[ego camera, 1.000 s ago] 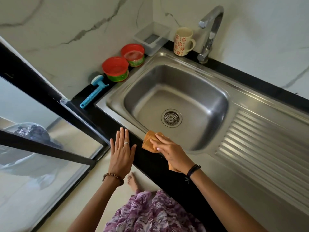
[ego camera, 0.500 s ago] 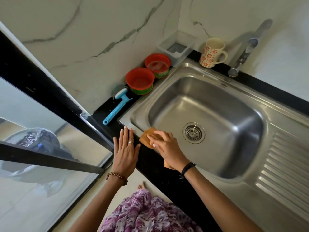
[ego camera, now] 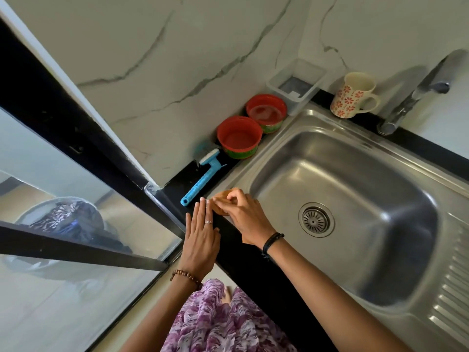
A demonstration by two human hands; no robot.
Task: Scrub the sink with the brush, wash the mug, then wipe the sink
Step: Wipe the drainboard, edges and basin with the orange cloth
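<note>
My right hand (ego camera: pixel 245 215) grips an orange cloth (ego camera: pixel 221 199) at the near-left corner of the steel sink's rim (ego camera: pixel 243 171). Most of the cloth is hidden under the fingers. My left hand (ego camera: pixel 201 237) lies flat with straight fingers on the black counter edge, right beside the cloth. A blue brush (ego camera: pixel 203 177) lies on the black counter just beyond my hands. The floral mug (ego camera: pixel 354 99) stands upright behind the sink, left of the tap (ego camera: pixel 416 95). The basin holds nothing but its drain (ego camera: pixel 316 219).
Two red bowls (ego camera: pixel 239 137) (ego camera: pixel 266 113) and a clear plastic box (ego camera: pixel 295 86) stand along the marble wall behind the sink's left side. The drainboard (ego camera: pixel 451 295) lies at the right. A glass panel with a black frame (ego camera: pixel 76 250) borders the counter at the left.
My right hand has slid the cloth leftwards along the sink's front rim to its corner, near the brush. The left hand has stayed on the counter edge.
</note>
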